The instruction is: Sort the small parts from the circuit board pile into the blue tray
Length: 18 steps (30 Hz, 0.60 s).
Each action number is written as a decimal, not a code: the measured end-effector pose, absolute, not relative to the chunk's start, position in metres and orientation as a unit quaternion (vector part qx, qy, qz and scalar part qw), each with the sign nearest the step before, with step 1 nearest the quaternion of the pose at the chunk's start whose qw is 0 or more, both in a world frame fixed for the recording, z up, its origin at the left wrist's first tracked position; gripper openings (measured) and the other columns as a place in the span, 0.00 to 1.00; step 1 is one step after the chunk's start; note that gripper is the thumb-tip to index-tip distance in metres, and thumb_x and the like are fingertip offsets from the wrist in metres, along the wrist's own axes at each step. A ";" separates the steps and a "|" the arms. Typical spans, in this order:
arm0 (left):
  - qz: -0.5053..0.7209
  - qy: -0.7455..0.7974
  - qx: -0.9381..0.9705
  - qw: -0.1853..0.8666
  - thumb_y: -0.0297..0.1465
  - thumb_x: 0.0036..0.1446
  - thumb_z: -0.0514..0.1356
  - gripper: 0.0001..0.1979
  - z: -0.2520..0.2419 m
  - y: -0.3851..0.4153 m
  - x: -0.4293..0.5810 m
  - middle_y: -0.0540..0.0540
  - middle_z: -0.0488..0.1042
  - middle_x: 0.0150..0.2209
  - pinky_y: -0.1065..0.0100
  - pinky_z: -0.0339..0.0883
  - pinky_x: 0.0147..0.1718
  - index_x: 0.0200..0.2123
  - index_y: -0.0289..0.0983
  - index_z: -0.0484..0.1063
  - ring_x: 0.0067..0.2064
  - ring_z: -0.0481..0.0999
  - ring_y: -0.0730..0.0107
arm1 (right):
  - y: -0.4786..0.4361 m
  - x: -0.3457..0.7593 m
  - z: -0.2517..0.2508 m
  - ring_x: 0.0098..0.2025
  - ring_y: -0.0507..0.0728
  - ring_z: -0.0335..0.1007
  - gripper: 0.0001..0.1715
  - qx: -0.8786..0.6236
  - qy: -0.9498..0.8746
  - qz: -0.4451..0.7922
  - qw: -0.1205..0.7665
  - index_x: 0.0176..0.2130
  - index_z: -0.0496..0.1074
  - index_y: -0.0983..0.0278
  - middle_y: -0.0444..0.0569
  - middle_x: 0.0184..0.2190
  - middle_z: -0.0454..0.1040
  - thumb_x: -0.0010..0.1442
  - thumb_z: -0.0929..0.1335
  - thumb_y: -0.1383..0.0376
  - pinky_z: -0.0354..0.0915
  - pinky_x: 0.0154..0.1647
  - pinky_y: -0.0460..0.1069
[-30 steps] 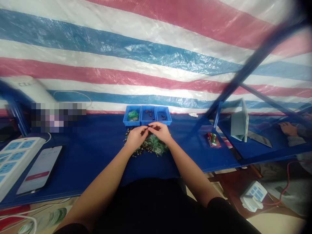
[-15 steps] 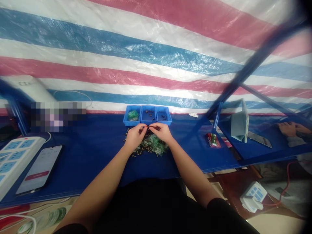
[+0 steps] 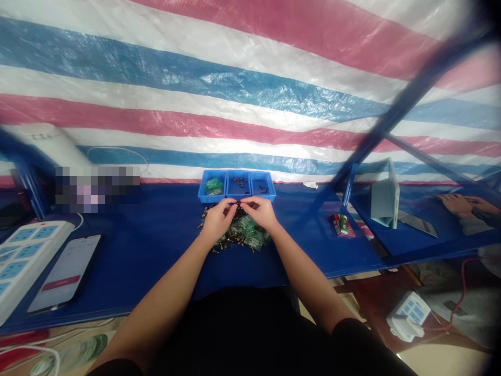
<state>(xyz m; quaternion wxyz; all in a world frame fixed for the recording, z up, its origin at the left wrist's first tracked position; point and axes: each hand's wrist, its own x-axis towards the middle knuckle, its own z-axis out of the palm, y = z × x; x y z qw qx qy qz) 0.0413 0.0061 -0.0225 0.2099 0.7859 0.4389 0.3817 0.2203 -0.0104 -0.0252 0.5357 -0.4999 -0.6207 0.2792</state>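
Observation:
My left hand (image 3: 217,219) and my right hand (image 3: 260,212) meet fingertip to fingertip over a pile of small green and brass parts (image 3: 245,234) on the blue table (image 3: 148,245). Both hands pinch a tiny dark part (image 3: 237,204) between them; it is too small to name. Just beyond the fingers stand three joined blue bins (image 3: 237,186): the left one holds green pieces, the middle and right ones hold small dark bits.
A white power strip (image 3: 18,258) and a phone (image 3: 64,271) lie at the left. A red and green pack (image 3: 342,224) lies to the right, near a grey tablet on a stand (image 3: 385,194). Another person's hands (image 3: 464,204) rest at the far right. A striped tarp hangs behind.
Both hands have stayed over the pile, fingertips together, with only small finger movements. The other person's hands at the far right have shifted slightly.

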 end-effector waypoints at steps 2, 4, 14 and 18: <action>0.381 0.439 0.786 0.209 0.41 0.63 0.53 0.14 -0.023 0.006 0.041 0.50 0.77 0.29 0.71 0.64 0.30 0.45 0.41 0.71 0.27 0.74 0.71 | -0.010 0.220 -0.026 0.33 0.56 0.74 0.14 -0.495 -0.617 0.289 0.539 0.39 0.79 0.62 0.49 0.36 0.80 0.55 0.70 0.57 0.69 0.34 0.50; 0.384 0.442 0.783 0.208 0.41 0.63 0.53 0.14 -0.023 0.007 0.041 0.50 0.77 0.29 0.71 0.64 0.30 0.43 0.40 0.72 0.28 0.75 0.71 | -0.010 0.220 -0.027 0.33 0.56 0.74 0.14 -0.491 -0.619 0.293 0.538 0.40 0.79 0.62 0.49 0.36 0.80 0.55 0.70 0.57 0.69 0.33 0.50; 0.387 0.443 0.777 0.225 0.41 0.64 0.52 0.14 -0.021 0.007 0.040 0.49 0.77 0.29 0.70 0.66 0.33 0.41 0.40 0.72 0.30 0.76 0.69 | -0.012 0.218 -0.026 0.34 0.56 0.75 0.15 -0.497 -0.636 0.276 0.522 0.41 0.78 0.61 0.49 0.36 0.79 0.56 0.70 0.57 0.68 0.33 0.49; 0.392 0.441 0.774 0.232 0.42 0.63 0.53 0.15 -0.021 0.006 0.041 0.49 0.77 0.29 0.70 0.66 0.31 0.46 0.41 0.71 0.29 0.76 0.69 | -0.011 0.218 -0.026 0.34 0.56 0.75 0.15 -0.504 -0.631 0.272 0.523 0.40 0.78 0.61 0.49 0.36 0.79 0.56 0.70 0.56 0.69 0.34 0.50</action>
